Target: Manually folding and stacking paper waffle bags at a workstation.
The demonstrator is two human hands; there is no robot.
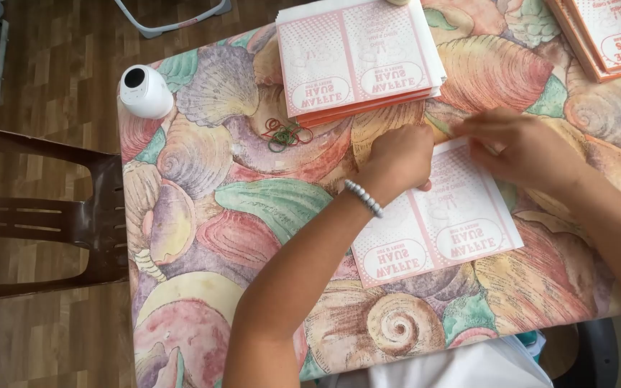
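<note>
**Both hands on a flat pink-and-white paper sheet**

The person leans over a surface point(203, 208) covered with a cloth printed in large seashells. A single pink-and-white printed sheet point(443, 230) lies flat on it, just in front of the person, its long side slightly turned.

The left hand point(397, 159) rests on the sheet's upper left corner, knuckles up and fingers curled under; its grip is pressed down on the paper, though whether the fingers pinch the edge cannot be told. A bracelet of pale beads point(363, 197) circles that wrist. The right hand point(519, 144) lies at the sheet's upper right edge. It is blurred, the fingers point left toward the other hand, and its grip cannot be made out beyond touching the paper.

Beyond the hands, toward the far edge, sits a stack of like sheets point(357, 57), pink-edged and squared up. A second stack point(612, 32) shows at the top right corner, partly cut off. A small tangle of red and green rubber bands point(285, 134) lies left of the first stack, near the left hand. A white round device with a dark lens point(145, 91) stands at the surface's left corner. A dark brown chair point(52, 215) stands on the wooden floor to the left.
</note>
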